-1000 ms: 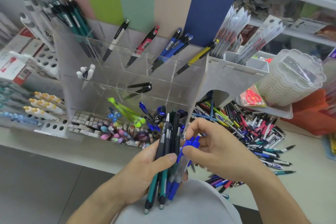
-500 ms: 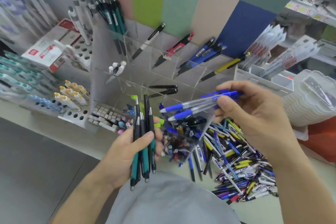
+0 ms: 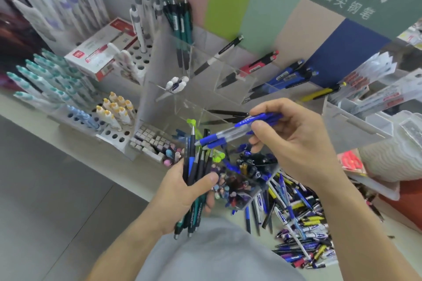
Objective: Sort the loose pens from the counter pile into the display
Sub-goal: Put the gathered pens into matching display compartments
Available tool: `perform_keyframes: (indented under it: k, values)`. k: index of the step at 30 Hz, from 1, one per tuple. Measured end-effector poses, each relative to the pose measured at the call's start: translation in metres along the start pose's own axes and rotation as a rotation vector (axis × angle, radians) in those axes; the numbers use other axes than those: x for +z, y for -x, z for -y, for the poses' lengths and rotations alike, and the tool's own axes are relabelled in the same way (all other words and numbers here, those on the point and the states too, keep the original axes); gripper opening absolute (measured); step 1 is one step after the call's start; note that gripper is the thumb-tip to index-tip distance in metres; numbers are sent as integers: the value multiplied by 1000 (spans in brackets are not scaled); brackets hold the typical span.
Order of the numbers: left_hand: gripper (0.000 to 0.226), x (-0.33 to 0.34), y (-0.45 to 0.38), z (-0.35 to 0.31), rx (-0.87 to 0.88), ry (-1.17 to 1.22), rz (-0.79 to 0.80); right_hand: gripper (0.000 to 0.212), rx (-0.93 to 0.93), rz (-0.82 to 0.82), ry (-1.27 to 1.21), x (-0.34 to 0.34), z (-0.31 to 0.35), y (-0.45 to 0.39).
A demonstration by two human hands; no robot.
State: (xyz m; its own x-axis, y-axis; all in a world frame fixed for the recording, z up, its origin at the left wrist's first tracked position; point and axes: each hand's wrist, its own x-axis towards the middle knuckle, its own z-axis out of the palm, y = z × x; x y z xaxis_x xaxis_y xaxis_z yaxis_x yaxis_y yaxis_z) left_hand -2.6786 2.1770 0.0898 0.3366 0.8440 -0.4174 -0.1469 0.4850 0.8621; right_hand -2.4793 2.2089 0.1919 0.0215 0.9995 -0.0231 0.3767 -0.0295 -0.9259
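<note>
My left hand [image 3: 182, 194] grips an upright bundle of dark and teal pens [image 3: 194, 180], tips pointing down. My right hand [image 3: 294, 141] pinches a few blue clear-barrelled pens [image 3: 230, 133] nearly level, their tips pointing left over the bundle. Behind both hands stands the clear acrylic display [image 3: 205, 70] with tiered compartments; single black, red, blue and yellow pens lean in its upper slots. The loose pen pile [image 3: 296, 223] lies on the counter at lower right, below my right forearm.
A white peg rack [image 3: 109, 134] with teal and yellow-capped pens stands at left. A red and white box [image 3: 100, 52] sits behind it. A front bin [image 3: 242, 180] holds mixed small items. Packaged refills [image 3: 365, 80] stand at right, by a scalloped plastic container [image 3: 392, 162].
The view has tilted and turned left. My right hand drew the blue pens out of the left hand's bundle, raised them, then brought them down a little towards the bundle.
</note>
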Motion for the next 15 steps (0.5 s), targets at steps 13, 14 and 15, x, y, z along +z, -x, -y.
perform_keyframes:
  k: [13, 14, 15]
  values:
    - [14, -34, -1, 2, -23, 319, -229, 17, -394, -78, 255, 99, -9, -57]
    - [14, -36, -1, 3, -27, 325, -237, 17, -432, -20, 323, 112, -14, -64]
    - [16, -38, -1, 4, -32, 334, -245, 17, -447, 45, 395, 123, -19, -70]
